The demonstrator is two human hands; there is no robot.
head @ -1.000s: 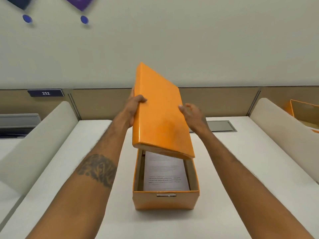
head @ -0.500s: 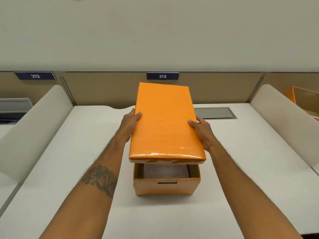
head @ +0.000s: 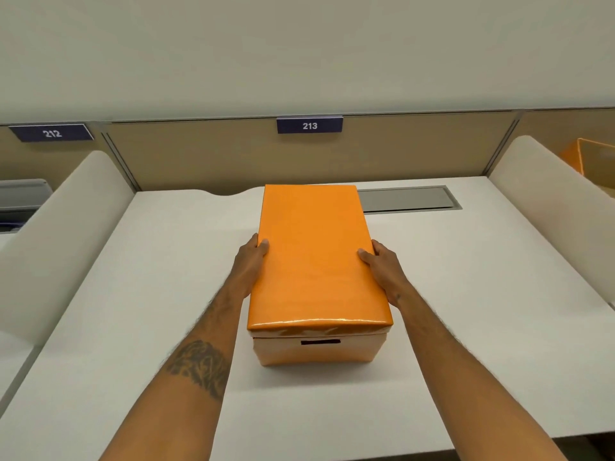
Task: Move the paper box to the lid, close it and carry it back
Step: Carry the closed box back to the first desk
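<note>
An orange paper box (head: 317,352) stands on the white desk (head: 133,311), its front wall with a dark handle slot facing me. The glossy orange lid (head: 316,257) sits flat on top and covers the opening; the papers inside are hidden. My left hand (head: 249,264) grips the lid's left edge, thumb on top. On the right edge my right hand (head: 382,267) holds it the same way.
White rounded dividers rise on the left (head: 60,234) and right (head: 549,207) of the desk. A grey cable hatch (head: 406,198) lies behind the box. Another orange box (head: 592,164) shows at the far right. Signs read 212 and 213 (head: 309,125).
The lid has come down from a tilted, raised pose to lie flat on the box, hiding the papers. Both hands lowered with it, and my view tipped down.
</note>
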